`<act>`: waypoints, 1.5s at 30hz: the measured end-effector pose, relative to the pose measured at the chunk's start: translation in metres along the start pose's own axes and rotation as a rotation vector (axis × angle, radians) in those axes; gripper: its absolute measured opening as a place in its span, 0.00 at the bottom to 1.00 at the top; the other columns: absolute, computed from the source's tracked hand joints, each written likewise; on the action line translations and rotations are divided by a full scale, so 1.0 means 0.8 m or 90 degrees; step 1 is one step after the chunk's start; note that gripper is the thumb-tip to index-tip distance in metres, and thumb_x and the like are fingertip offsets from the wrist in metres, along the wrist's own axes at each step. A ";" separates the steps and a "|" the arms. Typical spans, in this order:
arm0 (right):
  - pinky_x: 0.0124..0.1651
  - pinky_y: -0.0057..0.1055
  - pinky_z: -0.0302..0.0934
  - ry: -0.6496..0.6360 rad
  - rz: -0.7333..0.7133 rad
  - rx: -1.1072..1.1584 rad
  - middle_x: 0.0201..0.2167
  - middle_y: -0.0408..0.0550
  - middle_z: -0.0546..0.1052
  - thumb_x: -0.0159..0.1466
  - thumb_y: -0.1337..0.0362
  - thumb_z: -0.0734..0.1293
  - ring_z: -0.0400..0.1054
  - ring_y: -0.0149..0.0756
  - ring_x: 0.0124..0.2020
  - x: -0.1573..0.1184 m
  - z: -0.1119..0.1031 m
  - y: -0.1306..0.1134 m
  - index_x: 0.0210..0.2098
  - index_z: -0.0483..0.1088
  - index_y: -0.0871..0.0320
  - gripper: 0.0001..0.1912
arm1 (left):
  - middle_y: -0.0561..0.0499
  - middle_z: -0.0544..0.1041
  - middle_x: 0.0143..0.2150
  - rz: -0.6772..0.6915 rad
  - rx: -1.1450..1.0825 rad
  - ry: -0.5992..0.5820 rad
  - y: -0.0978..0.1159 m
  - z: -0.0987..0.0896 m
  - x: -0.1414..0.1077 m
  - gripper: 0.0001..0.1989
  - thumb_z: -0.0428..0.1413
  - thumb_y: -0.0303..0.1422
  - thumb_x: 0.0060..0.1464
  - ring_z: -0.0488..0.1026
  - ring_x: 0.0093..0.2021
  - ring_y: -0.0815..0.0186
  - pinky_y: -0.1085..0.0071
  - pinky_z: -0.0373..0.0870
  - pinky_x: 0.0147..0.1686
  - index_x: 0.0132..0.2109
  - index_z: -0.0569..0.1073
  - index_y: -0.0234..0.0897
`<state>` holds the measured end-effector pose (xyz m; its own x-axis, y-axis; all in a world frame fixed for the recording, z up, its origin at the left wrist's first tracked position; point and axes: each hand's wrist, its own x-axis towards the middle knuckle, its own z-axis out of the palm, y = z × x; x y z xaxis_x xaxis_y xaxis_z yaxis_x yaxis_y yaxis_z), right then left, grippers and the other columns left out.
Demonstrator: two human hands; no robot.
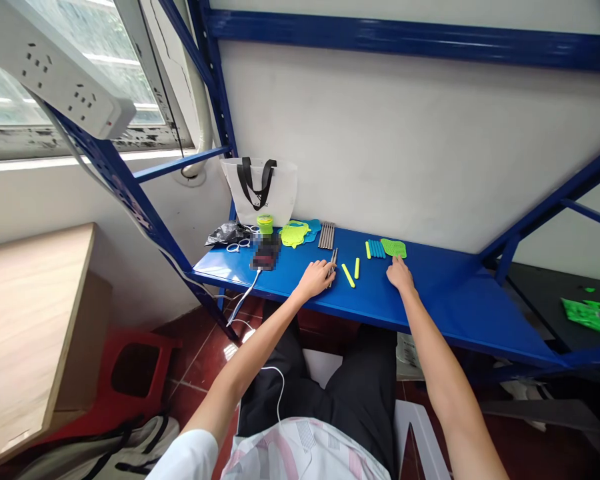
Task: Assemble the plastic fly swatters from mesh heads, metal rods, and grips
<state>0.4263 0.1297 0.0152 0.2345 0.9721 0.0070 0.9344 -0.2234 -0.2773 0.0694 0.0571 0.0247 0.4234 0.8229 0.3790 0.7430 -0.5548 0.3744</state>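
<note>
My left hand (317, 278) rests at the table's front, its fingers closed around a few thin grey sticks (335, 257) that look like metal chopsticks. More of these lie in a neat row (327, 235) farther back. Between my hands are two short yellow sticks, one slanted (349, 275) and one nearly upright in view (357, 268). My right hand (400, 273) reaches forward with fingertips at the near edge of a green mesh-patterned piece (394, 248). Left of that piece, several blue sticks (377, 249) lie side by side with a yellow stick (368, 250) at their end.
A blue table (445, 287) stands against the wall. On its left are a white bag (285, 187), a green tub (265, 225), yellow-green and blue flat pieces (295, 233), white-handled scissors (233, 247) and a phone (266, 253) on a white cable. Blue posts frame both sides.
</note>
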 end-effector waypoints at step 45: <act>0.81 0.56 0.52 0.066 -0.362 0.081 0.76 0.53 0.70 0.81 0.54 0.52 0.56 0.50 0.81 -0.146 0.039 -0.121 0.75 0.71 0.56 0.32 | 0.33 0.71 0.74 -0.167 0.102 0.086 -0.102 0.000 0.040 0.22 0.48 0.36 0.74 0.65 0.73 0.39 0.39 0.63 0.70 0.65 0.78 0.36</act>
<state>0.3002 0.0403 0.0109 -0.2628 0.9231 0.2808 0.8829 0.3475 -0.3159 0.0222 0.1284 0.0059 0.1426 0.9055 0.3996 0.8939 -0.2912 0.3408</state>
